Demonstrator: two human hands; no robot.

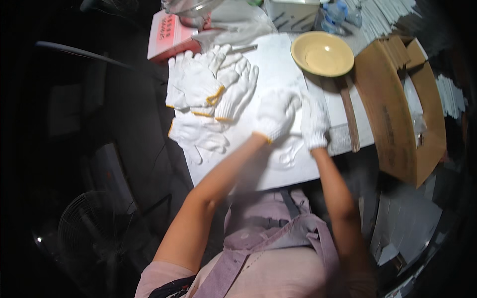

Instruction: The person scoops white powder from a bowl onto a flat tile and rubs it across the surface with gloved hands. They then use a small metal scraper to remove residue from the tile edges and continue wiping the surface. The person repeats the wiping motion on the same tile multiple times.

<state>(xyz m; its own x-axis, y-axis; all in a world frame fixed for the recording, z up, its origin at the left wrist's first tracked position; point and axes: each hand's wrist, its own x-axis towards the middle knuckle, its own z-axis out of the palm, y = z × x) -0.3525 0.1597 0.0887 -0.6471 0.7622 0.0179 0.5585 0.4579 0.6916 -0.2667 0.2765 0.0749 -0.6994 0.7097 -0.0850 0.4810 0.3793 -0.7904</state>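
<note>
White knit work gloves cover both of my hands over the white tabletop (273, 54). My left hand (277, 113) has its fingers curled in, its yellow-edged cuff at the wrist; what lies in them, if anything, is hidden. Close beside it, my right hand (314, 119) points away from me, its fingers too smeared to read. Below the two hands, a small whitish looped thing (287, 158) lies on the table. To the left is a heap of white gloves (203, 84) with yellow edges, and nearer to me another white glove (196, 136).
A yellow bowl (323, 52) stands at the far right, above a brown wooden strip (350, 114). Further right is a long open cardboard box (387, 111). A pink-and-white box (171, 35) and clear plastic bags (238, 22) sit at the back. A fan (92, 223) stands lower left.
</note>
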